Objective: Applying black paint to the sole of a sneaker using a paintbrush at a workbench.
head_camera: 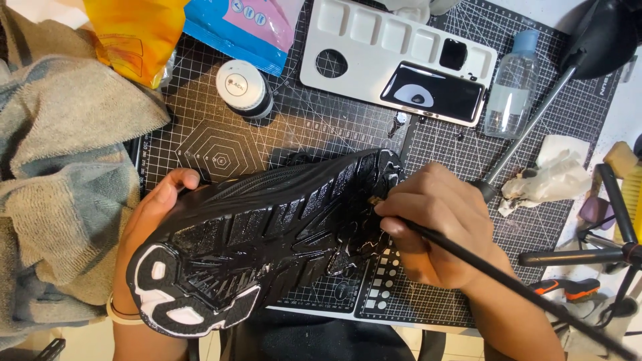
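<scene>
Head view, going left to right: a grey towel (pixel 60 194) lies bunched at nine o'clock, partly over the black cutting mat (pixel 294 127). Just beside it the left hand (pixel 144 230) cups the heel end of a black shoe (pixel 267 234), fingers wrapped behind it and thumb over the edge, so it is closed around the shoe. The shoe sits sole-up at the centre, toe pointing toward two o'clock, its tread glossy black with white patches left at the heel, near seven o'clock. At twelve o'clock stand a white-capped paint jar (pixel 242 87) and a white palette (pixel 394 57) with black paint in its wells. The right hand (pixel 438 224), at three o'clock, pinches a black brush (pixel 508 284) between thumb and fingers, the tip touching the sole near the toe. A clear bottle (pixel 511 87) stands at two o'clock, crumpled tissue (pixel 548 177) near it.
</scene>
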